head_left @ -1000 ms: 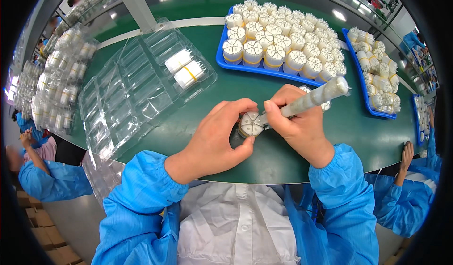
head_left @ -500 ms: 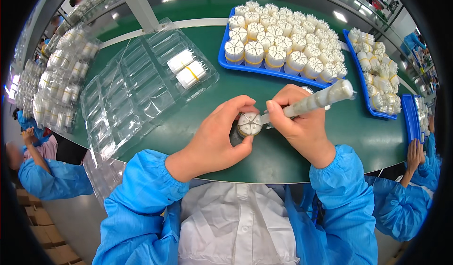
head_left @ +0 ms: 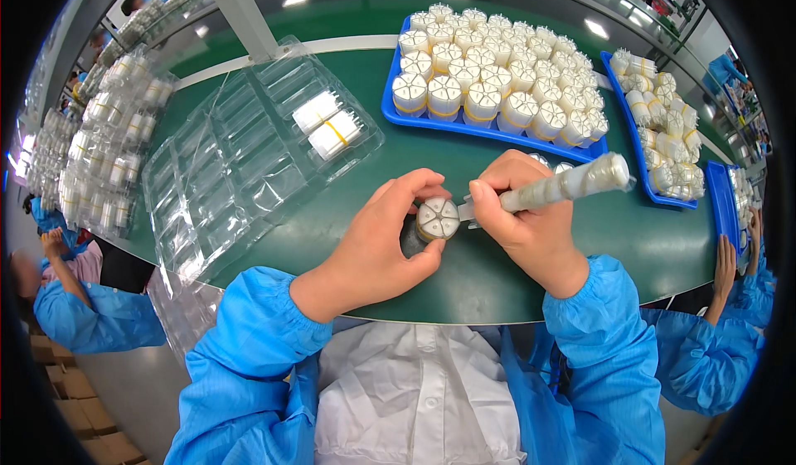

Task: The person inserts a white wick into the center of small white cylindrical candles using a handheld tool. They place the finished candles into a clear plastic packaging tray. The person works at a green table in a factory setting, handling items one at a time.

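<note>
gripping white segmented bundle [head_left: 438,219] by its sides: left hand [head_left: 373,248]. right hand [head_left: 535,229] clasps thick wrapped tool [head_left: 572,183], tip just beside bundle. blue tray [head_left: 414,121] lies beyond.

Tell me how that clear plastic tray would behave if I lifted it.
The clear plastic tray would probably flex, as its walls look thin. It might tilt rightward, since the white bundles lie on its right side. Glossy, it may slide easily.
</note>
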### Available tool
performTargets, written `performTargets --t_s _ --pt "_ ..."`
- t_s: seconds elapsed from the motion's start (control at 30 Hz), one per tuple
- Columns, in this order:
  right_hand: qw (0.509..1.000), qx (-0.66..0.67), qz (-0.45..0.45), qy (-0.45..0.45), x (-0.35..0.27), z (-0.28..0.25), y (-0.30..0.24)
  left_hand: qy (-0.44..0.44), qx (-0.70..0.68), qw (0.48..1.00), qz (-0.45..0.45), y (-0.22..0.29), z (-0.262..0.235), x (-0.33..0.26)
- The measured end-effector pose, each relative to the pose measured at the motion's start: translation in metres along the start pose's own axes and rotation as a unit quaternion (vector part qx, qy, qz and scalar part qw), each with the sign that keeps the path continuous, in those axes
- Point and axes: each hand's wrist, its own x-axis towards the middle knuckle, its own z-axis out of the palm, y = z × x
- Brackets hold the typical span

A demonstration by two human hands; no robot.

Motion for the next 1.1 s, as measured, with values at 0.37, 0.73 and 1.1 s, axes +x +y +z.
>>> performTargets --t_s 0.37,0.73,1.1 --pt "0.998 -0.002 0.052 -0.033 -0.004 0.005 0.001 -0.061 -0.029 0.995 -0.077 0.002 -0.004 0.003" --pt "0.978 -0.090 -0.177 -0.059 -0.010 0.010 -0.010 0.167 0.399 0.902 0.008 -0.043 -0.117 0.068" --pt "0.965 -0.077 -0.225 -0.110 -0.023 0.010 -0.017 -0.025 0.163 0.977 0.134 -0.005 0.017 0.091"
